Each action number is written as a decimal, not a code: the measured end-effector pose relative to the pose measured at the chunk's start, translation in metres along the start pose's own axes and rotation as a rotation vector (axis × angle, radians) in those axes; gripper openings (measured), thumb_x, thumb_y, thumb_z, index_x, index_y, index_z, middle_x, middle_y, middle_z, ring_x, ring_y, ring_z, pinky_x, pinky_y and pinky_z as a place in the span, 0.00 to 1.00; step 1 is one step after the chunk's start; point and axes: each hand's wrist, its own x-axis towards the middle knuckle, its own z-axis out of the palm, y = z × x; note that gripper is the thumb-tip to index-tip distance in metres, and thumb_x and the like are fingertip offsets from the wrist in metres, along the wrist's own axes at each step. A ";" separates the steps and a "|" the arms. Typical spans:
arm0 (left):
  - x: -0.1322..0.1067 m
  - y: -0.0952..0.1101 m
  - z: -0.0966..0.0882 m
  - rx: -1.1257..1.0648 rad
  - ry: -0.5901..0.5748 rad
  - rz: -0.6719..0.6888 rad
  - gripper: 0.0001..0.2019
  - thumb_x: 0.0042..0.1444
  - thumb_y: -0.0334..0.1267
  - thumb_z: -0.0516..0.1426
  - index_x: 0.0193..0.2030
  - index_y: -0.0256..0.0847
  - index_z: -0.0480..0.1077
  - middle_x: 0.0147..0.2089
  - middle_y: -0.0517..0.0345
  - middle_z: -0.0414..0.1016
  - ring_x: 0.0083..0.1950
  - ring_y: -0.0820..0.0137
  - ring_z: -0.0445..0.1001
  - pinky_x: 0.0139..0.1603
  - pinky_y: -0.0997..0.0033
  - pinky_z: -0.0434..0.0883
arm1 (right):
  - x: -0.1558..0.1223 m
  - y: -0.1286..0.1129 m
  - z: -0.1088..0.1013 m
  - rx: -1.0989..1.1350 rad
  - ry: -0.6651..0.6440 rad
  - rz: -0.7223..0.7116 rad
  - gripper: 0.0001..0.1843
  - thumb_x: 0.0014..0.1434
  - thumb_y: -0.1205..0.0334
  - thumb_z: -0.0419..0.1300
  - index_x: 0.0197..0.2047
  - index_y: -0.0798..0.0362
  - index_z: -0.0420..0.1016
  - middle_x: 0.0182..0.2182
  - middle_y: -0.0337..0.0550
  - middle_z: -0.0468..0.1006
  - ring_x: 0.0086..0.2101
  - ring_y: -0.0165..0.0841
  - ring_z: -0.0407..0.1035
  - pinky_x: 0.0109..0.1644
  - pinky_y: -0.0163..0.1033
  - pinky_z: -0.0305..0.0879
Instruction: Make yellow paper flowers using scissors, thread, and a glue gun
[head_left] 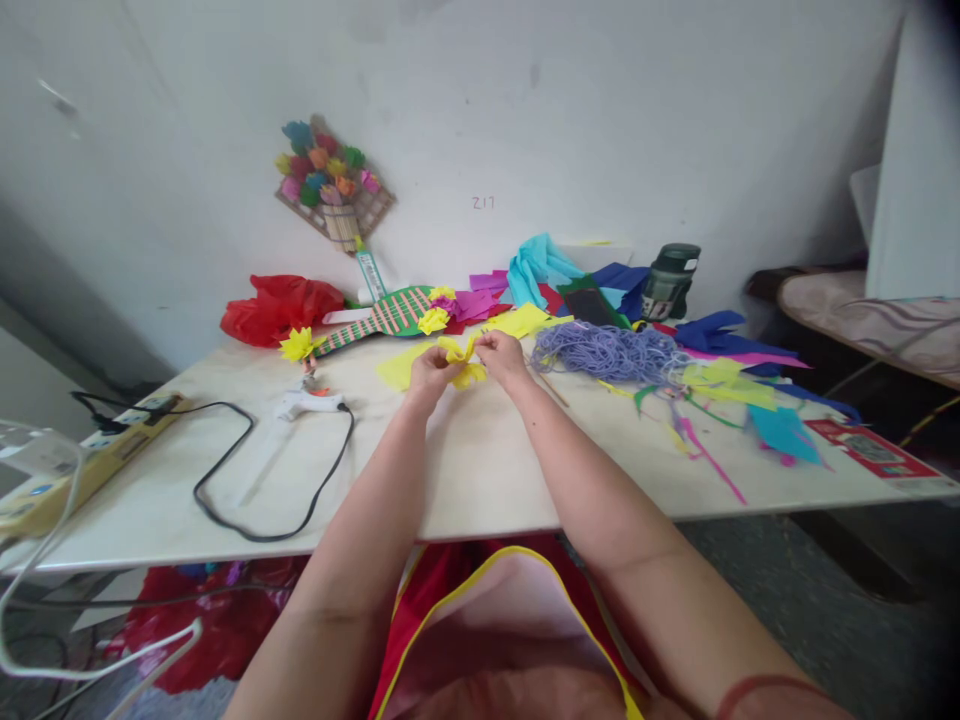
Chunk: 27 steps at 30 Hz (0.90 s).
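Observation:
My left hand [433, 373] pinches the left side of a gathered yellow crepe paper piece [463, 360] above the middle of the table. At its right edge my right hand [501, 357] has its fingers closed on the same paper. Behind and to the left of my hands lies a flat yellow sheet [397, 368]. A green, pear-shaped craft piece [405, 312] with pink strips and paper flowers rests farther back. Nearer the left side is a white glue gun [307, 404] with a black cord. A thin stick [553, 388] lies just right of my right hand.
A purple string tangle [607, 350] and coloured paper scraps [727, 385] cover the right side. A dark green bottle [670, 282] stands at the back. Red paper [281, 308] is at the back left, and a power strip [90, 465] lies along the left edge.

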 end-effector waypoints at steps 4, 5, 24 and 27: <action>0.001 -0.002 -0.002 -0.032 0.011 -0.001 0.19 0.28 0.40 0.67 0.26 0.37 0.65 0.24 0.60 0.71 0.25 0.74 0.69 0.28 0.73 0.66 | 0.004 0.006 0.003 0.058 0.015 0.005 0.07 0.42 0.66 0.55 0.28 0.52 0.73 0.24 0.36 0.74 0.28 0.30 0.68 0.38 0.38 0.66; 0.001 -0.003 -0.002 -0.036 0.015 -0.006 0.19 0.27 0.41 0.67 0.27 0.37 0.65 0.24 0.60 0.71 0.25 0.73 0.70 0.27 0.73 0.66 | 0.005 0.008 0.004 0.074 0.015 0.009 0.08 0.42 0.66 0.55 0.28 0.52 0.73 0.24 0.36 0.74 0.28 0.30 0.68 0.38 0.37 0.66; -0.002 0.005 -0.001 -0.039 0.010 -0.094 0.21 0.26 0.39 0.67 0.30 0.38 0.66 0.26 0.60 0.72 0.26 0.73 0.70 0.24 0.74 0.65 | 0.001 0.004 0.000 0.132 -0.035 0.001 0.18 0.41 0.67 0.52 0.38 0.50 0.72 0.18 0.30 0.66 0.22 0.28 0.62 0.32 0.34 0.63; -0.002 0.004 -0.002 -0.049 0.020 -0.089 0.21 0.27 0.40 0.66 0.30 0.38 0.66 0.27 0.61 0.72 0.26 0.72 0.71 0.25 0.73 0.65 | 0.003 0.006 0.001 0.134 -0.027 -0.002 0.16 0.41 0.67 0.52 0.35 0.51 0.72 0.20 0.32 0.69 0.24 0.28 0.64 0.33 0.35 0.63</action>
